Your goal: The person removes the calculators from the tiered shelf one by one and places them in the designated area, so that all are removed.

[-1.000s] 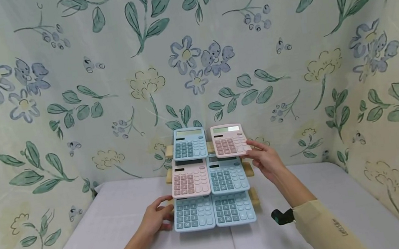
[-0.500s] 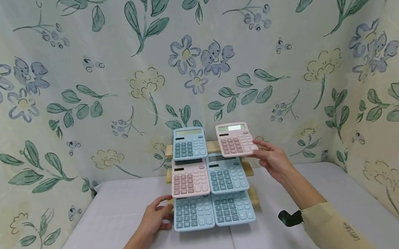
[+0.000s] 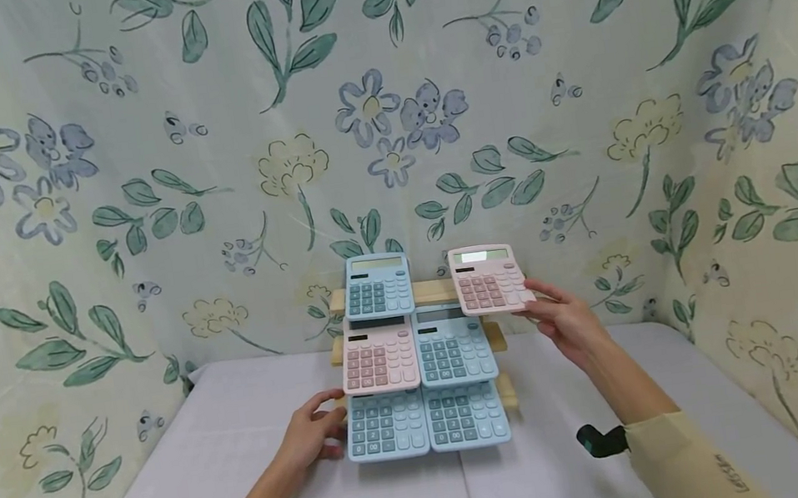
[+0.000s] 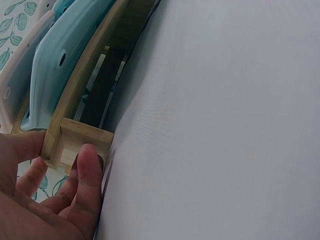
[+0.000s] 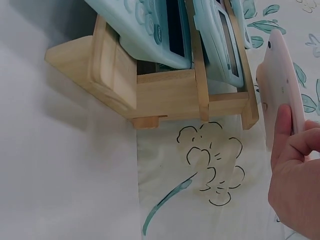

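Note:
My right hand [image 3: 570, 326] pinches a pink calculator [image 3: 488, 281] at its lower right corner, beside the top tier of a wooden rack [image 3: 435, 291]. In the right wrist view the pink calculator [image 5: 281, 90] is seen edge-on, apart from the rack's wood [image 5: 167, 95]. My left hand [image 3: 310, 433] is at the rack's lower left side. Its fingers and thumb hold the wooden end piece [image 4: 85, 132] in the left wrist view. On the rack stand a blue calculator [image 3: 377, 287] on top, a pink one [image 3: 380, 359] and a blue one [image 3: 455, 351] in the middle.
Two blue calculators, a left one [image 3: 387, 429] and a right one [image 3: 468, 418], fill the bottom tier. The rack stands on a white-covered table [image 3: 238, 405]. Behind it hangs a floral cloth [image 3: 223, 179].
My right hand has moved to the right with the pink calculator, away from the top blue one, baring more of the rack's top slat. The left hand stays where it was.

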### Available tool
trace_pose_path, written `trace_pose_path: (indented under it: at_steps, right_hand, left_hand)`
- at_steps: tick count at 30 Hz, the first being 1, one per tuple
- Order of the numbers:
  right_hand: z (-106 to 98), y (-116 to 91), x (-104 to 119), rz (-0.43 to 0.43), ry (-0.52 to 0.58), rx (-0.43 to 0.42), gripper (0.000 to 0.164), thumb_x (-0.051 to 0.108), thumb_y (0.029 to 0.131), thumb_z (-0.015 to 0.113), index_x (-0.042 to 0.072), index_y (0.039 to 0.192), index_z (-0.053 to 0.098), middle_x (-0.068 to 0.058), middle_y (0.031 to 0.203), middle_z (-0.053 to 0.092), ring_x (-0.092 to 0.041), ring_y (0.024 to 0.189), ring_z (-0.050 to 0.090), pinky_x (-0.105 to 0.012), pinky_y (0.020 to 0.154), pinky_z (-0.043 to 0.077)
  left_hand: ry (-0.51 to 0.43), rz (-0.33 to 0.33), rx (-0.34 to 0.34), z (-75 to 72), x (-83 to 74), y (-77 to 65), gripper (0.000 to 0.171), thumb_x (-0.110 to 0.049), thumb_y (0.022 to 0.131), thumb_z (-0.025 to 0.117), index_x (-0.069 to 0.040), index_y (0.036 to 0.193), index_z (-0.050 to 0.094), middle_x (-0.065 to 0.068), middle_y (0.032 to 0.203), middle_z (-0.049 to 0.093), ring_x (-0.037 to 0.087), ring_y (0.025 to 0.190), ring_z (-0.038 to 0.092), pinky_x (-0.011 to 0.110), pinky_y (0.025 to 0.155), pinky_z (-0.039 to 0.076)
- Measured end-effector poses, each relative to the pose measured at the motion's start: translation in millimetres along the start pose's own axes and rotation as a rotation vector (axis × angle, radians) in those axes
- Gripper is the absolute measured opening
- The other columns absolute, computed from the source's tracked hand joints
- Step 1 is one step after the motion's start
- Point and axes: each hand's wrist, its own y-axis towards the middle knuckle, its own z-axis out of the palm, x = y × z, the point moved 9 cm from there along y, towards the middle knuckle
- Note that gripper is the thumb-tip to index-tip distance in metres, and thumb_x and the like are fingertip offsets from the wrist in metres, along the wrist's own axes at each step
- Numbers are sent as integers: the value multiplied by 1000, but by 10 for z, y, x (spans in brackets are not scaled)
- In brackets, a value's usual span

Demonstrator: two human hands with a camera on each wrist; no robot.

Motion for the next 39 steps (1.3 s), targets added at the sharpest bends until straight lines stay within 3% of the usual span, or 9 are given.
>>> trace_pose_path:
  at_steps: [7, 13, 20, 26, 34, 39]
  right_hand:
    - [-142, -48, -5, 10, 8, -3, 61, 8, 100, 60, 9, 156, 35, 5, 120, 65, -8, 86, 61, -15, 56, 35]
    - [-271, -105, -12, 24, 33, -15, 62, 8, 100, 59, 8, 156, 33, 9, 110, 71, -5, 81, 61, -16, 54, 35]
    - [-410, -121, -34, 44, 50, -23, 65, 7, 100, 60, 7, 157, 30, 9, 107, 73, -6, 61, 46, -17, 52, 35]
    - [-524, -164, -61, 42, 57, -13, 65, 6, 100, 59, 7, 158, 29, 9, 105, 74, -5, 73, 58, -17, 52, 34]
    - [-669, -201, -74, 41, 66, -2, 66, 10, 100, 62, 8, 158, 30, 9, 109, 74, -7, 56, 42, -17, 53, 37]
    - [-778, -236, -85, 34, 64, -13, 66, 10, 100, 61, 9, 158, 30, 9, 110, 73, -8, 63, 49, -17, 53, 38]
  left_hand:
    - [-9, 3, 5, -3, -10, -8, 43, -26, 100, 61, -17, 141, 55, 9, 96, 72, 21, 78, 68, 34, 57, 57]
    - [-2, 2, 2, -3, 4, -12, 43, -26, 100, 61, -17, 141, 55, 8, 95, 71, 21, 78, 68, 35, 56, 57]
    - [-7, -7, 5, -10, -15, -32, 43, -27, 99, 62, -18, 141, 55, 9, 97, 71, 20, 79, 68, 34, 58, 57]
    - [-16, -4, 9, -4, -16, -26, 42, -26, 99, 62, -17, 140, 56, 9, 97, 71, 21, 79, 69, 34, 58, 57]
    - [-7, -1, 5, -3, -24, -31, 43, -27, 99, 62, -17, 140, 55, 9, 97, 71, 20, 78, 68, 35, 57, 57]
    - [-11, 4, 6, -5, -17, -23, 43, -27, 99, 62, -17, 140, 56, 9, 97, 71, 20, 78, 68, 35, 57, 57]
